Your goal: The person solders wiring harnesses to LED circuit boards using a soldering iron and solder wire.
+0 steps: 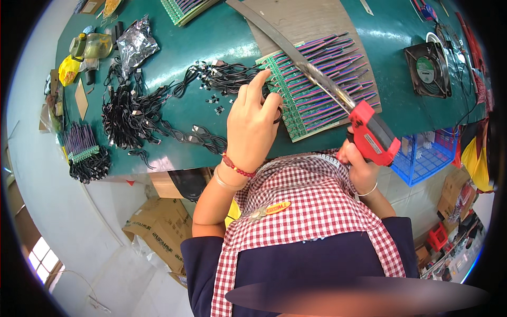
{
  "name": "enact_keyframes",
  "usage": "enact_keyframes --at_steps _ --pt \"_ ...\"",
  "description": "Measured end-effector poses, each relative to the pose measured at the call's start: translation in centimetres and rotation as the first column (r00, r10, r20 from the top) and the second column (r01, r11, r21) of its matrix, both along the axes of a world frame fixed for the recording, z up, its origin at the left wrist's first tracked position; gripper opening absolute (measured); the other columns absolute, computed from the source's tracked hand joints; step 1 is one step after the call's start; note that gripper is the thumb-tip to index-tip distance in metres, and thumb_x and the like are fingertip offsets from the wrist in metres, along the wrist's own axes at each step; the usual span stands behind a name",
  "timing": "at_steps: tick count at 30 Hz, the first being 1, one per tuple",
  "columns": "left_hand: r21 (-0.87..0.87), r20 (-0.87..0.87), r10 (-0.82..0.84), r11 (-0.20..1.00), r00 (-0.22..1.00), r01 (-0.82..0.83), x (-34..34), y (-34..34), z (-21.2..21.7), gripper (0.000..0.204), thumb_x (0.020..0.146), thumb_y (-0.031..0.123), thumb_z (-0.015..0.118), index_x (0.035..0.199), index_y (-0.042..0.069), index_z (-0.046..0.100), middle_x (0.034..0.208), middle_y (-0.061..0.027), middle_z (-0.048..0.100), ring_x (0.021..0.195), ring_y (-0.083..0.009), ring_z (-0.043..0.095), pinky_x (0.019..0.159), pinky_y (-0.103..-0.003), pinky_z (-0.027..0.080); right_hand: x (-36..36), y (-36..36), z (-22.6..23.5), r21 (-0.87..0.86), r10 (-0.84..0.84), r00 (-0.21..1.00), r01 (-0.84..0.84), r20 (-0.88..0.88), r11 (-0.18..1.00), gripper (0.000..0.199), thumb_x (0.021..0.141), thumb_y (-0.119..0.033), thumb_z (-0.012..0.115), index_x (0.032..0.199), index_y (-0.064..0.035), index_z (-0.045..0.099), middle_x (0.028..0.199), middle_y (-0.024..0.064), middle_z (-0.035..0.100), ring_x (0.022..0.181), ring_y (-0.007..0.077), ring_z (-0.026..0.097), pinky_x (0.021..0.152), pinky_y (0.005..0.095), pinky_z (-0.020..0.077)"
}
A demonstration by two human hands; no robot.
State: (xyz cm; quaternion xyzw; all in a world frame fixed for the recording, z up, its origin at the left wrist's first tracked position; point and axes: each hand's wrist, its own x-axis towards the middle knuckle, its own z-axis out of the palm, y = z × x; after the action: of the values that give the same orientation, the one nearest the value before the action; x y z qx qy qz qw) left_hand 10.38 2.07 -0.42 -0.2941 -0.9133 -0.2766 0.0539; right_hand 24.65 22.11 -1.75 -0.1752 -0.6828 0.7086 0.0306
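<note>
My left hand (253, 124) reaches over the left edge of a green circuit board panel (294, 117). Its fingers bend around a thin black cable (278, 114), mostly hidden by the hand. Rows of red, blue and black wires (338, 79) run rightward from the panel. Close to my apron, my right hand (359, 166) has curled fingers; what is in them is hidden. A red-and-black tool body (372, 134) overlaps that hand, and I cannot tell whether the hand grips it. From the body, a long grey metal shaft (311, 71) stretches over the wires.
Black cables (124, 113) with metal plugs lie heaped on the green table (190, 37) at left. A wired bundle (82, 148) sits near its left edge. A silver bag (137, 45) stands behind. At right are a fan (426, 68) and, below, a blue crate (425, 158).
</note>
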Motion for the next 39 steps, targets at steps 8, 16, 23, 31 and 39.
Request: enact_keyframes --at_steps 8,16,23,31,39 --pt "-0.081 0.013 0.004 0.997 1.000 -0.003 -0.7 0.2 -0.5 0.021 0.064 -0.005 0.067 0.079 0.004 0.056 0.113 -0.0081 0.056 0.088 -0.0261 0.055 0.071 -0.035 0.050 3.5 2.3 -1.7 -0.180 0.040 0.996 -0.024 0.082 0.983 0.029 0.081 0.000 0.065 0.109 0.0016 0.058 0.085 0.0037 0.061 0.072 0.0111 0.057 0.064 0.0265 0.0467" --pt "-0.106 0.019 -0.032 0.994 0.999 0.034 -1.0 0.1 -0.6 0.020 0.062 0.000 0.067 0.080 0.003 0.058 0.112 -0.0117 0.055 0.093 -0.0271 0.054 0.073 -0.036 0.050 4.1 2.5 -1.8 -0.021 0.119 0.977 -0.117 0.175 0.993 0.025 0.081 -0.005 0.068 0.104 -0.0013 0.062 0.087 0.0024 0.063 0.076 0.0115 0.058 0.069 0.0273 0.0469" --pt "-0.111 0.036 -0.018 0.994 0.999 0.022 -1.0 0.1 -0.5 0.018 0.063 0.000 0.066 0.080 0.003 0.060 0.112 -0.0120 0.055 0.093 -0.0274 0.054 0.075 -0.036 0.050 3.4 2.6 -1.7 0.158 0.208 0.972 -0.224 0.108 0.962 0.023 0.079 -0.003 0.068 0.102 -0.0007 0.063 0.086 0.0036 0.063 0.075 0.0126 0.059 0.069 0.0287 0.0471" --pt "-0.110 0.006 -0.011 0.994 1.000 0.011 -1.1 0.3 -0.6 0.018 0.066 -0.001 0.067 0.079 0.005 0.057 0.112 -0.0078 0.055 0.090 -0.0254 0.054 0.072 -0.035 0.051 3.8 2.2 -1.3 0.117 0.131 0.989 -0.138 0.067 0.983 0.022 0.080 -0.002 0.065 0.102 0.0007 0.062 0.084 0.0039 0.062 0.075 0.0126 0.059 0.067 0.0283 0.0471" --pt "-0.119 -0.002 -0.005 0.993 1.000 0.004 -1.0 0.3 -0.4 0.018 0.066 -0.002 0.067 0.079 0.005 0.057 0.112 -0.0082 0.055 0.090 -0.0254 0.054 0.072 -0.035 0.051 3.3 1.9 -1.2 0.070 0.101 0.992 -0.107 0.080 0.992 0.021 0.078 0.000 0.067 0.099 0.0001 0.064 0.085 0.0055 0.062 0.073 0.0132 0.058 0.064 0.0277 0.0457"
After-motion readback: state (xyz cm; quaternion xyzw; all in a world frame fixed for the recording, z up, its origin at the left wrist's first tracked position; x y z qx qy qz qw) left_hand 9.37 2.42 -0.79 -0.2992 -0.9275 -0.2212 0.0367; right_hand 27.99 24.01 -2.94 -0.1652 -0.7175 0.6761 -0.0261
